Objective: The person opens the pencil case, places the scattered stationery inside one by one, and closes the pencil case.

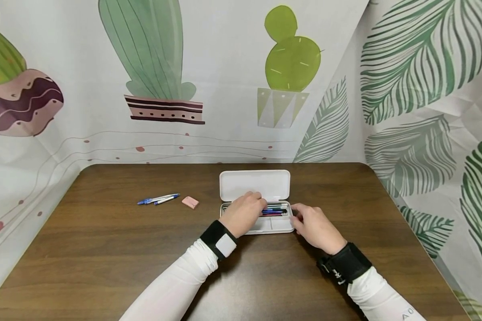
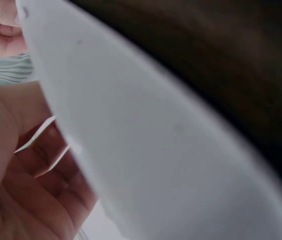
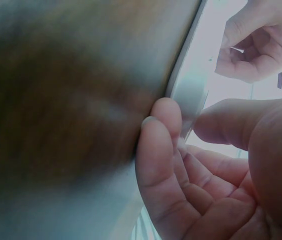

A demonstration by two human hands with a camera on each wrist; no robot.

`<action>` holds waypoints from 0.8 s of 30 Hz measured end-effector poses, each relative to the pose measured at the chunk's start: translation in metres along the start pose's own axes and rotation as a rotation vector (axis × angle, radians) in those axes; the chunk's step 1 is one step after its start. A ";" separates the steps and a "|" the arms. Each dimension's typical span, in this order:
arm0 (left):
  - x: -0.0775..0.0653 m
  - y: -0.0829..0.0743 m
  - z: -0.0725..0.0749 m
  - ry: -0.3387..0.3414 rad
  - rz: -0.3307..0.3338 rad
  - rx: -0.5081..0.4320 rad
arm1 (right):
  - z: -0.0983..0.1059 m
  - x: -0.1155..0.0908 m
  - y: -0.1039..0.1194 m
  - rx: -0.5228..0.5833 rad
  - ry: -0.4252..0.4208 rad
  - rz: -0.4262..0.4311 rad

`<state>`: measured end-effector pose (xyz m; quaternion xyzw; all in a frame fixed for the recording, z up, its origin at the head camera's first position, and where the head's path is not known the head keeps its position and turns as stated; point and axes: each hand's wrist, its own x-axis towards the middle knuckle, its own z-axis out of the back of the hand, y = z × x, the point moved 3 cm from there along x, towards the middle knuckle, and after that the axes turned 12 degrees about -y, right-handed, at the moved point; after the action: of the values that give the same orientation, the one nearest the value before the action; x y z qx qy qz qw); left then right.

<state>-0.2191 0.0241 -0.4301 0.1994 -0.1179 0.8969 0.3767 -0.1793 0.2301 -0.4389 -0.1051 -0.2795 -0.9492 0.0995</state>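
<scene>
A white pencil case [image 1: 265,231] stands on the table with its lid [image 1: 255,183] tipped back. Several pens [image 1: 275,210], with blue, red and dark ones among them, lie in its rear compartment. My left hand [image 1: 244,214] reaches over the left part of the case, fingers bent down into that compartment. Whether those fingers hold a pen I cannot tell. At the case's right side my right hand [image 1: 317,228] grips the wall, thumb on the rim and fingers [image 3: 156,150] against the outside. The case's white side [image 2: 126,120] fills much of the left wrist view.
Left of the case lie a pink eraser [image 1: 190,202] and two blue-and-white pens [image 1: 158,199]. The brown wooden table [image 1: 104,249] ends at the back against a white cloth [image 1: 229,89] printed with cacti and leaves.
</scene>
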 end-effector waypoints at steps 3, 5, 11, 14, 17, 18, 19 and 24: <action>0.000 -0.001 0.000 0.000 -0.007 0.011 | 0.000 0.000 0.000 -0.002 0.000 -0.002; 0.000 -0.001 0.001 0.001 -0.011 0.011 | 0.000 0.000 0.000 0.002 0.003 -0.001; -0.001 -0.003 0.003 0.007 -0.024 -0.005 | 0.000 0.000 0.000 0.013 0.004 -0.007; -0.001 -0.004 0.003 0.013 -0.030 -0.006 | 0.000 0.001 0.000 0.017 0.006 -0.008; -0.001 -0.005 0.002 0.020 -0.040 0.006 | 0.000 0.001 0.000 0.013 0.008 -0.008; -0.001 -0.005 0.002 0.021 -0.044 0.010 | 0.000 0.000 0.000 0.012 0.009 -0.008; -0.001 -0.005 0.002 0.022 -0.047 0.013 | 0.000 0.000 0.000 0.010 0.011 -0.008; -0.002 -0.007 0.002 0.016 -0.059 0.020 | 0.000 0.000 0.001 0.009 0.021 -0.012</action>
<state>-0.2121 0.0265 -0.4289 0.1992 -0.1000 0.8881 0.4021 -0.1787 0.2290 -0.4385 -0.0930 -0.2834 -0.9495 0.0974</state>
